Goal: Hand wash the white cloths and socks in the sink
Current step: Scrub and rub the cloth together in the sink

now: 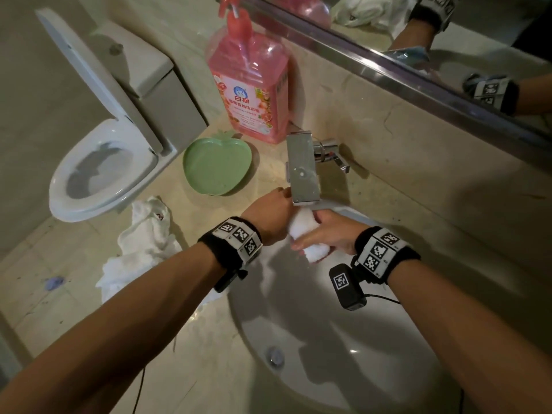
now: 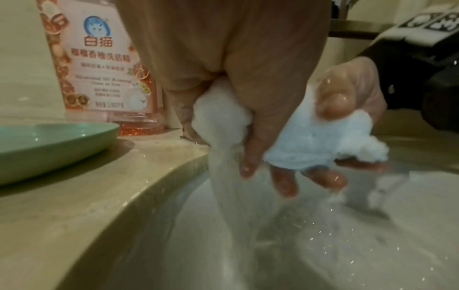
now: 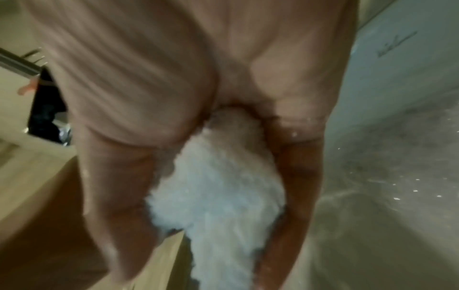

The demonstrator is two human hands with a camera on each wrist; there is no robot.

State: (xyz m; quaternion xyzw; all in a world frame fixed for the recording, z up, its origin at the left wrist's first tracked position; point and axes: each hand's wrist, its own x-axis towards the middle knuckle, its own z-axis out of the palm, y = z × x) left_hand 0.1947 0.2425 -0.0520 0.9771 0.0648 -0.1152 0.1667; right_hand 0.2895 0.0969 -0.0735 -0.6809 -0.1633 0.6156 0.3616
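A wet white cloth [image 1: 304, 228] is bunched between both hands under the faucet [image 1: 302, 168], above the far rim of the white sink [image 1: 343, 339]. My left hand [image 1: 274, 216] grips its upper end. My right hand [image 1: 325, 234] grips its lower end, fingers curled round it. In the left wrist view the white cloth [image 2: 310, 145] is squeezed in the left hand [image 2: 248, 98] and water streams down from it into the basin. The right wrist view shows the white cloth [image 3: 218, 196] clamped in the right hand [image 3: 198, 121], blurred.
A pile of white cloths and socks [image 1: 143, 243] lies on the counter left of the sink. A green apple-shaped dish [image 1: 216, 167] and a pink detergent bottle [image 1: 251, 91] stand behind it. The toilet [image 1: 101, 168] is at left, a mirror [image 1: 448, 40] above.
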